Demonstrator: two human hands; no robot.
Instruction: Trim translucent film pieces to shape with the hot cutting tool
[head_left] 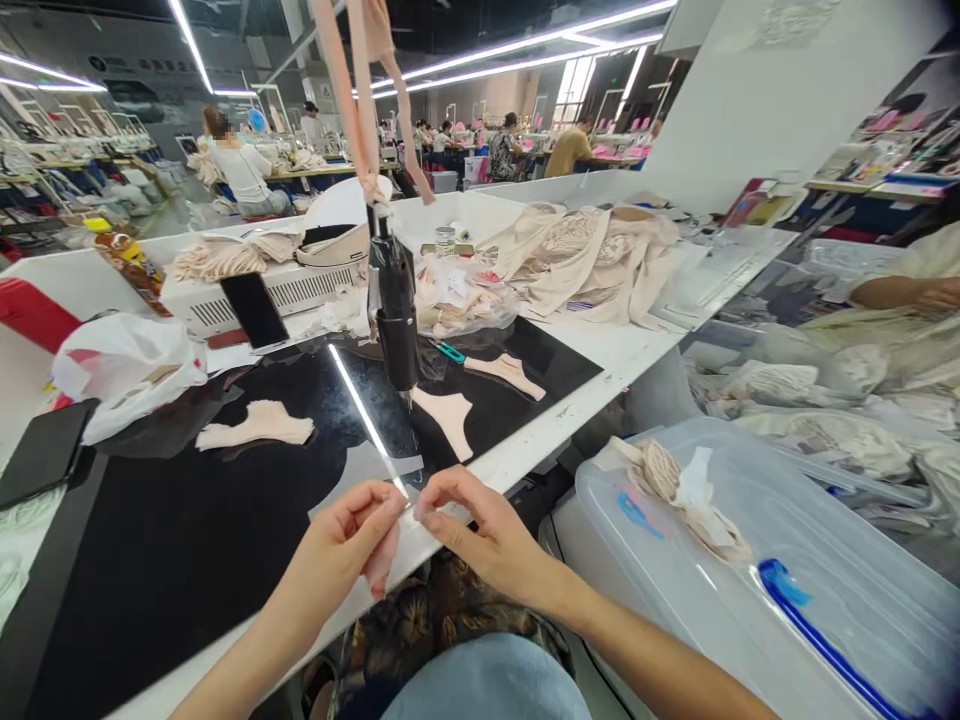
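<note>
My left hand [352,545] and my right hand [476,525] meet at the near edge of the black work mat [187,540], fingers pinched together. Between the fingertips is a small pale, see-through strip [409,510] that I cannot name. A black hanging tool [395,310] with a needle-like tip points down at the mat just beyond my hands. Beige fabric cut pieces lie on the mat: one at the left [259,425], one under the tool tip [450,420], one further back [506,372].
A phone [255,310] leans on a white machine [285,285]. A white plastic bag [124,365] lies at left, a heap of beige garments [592,255] at the back. A clear bin lid [787,570] with lace pieces is at right. Other people work nearby.
</note>
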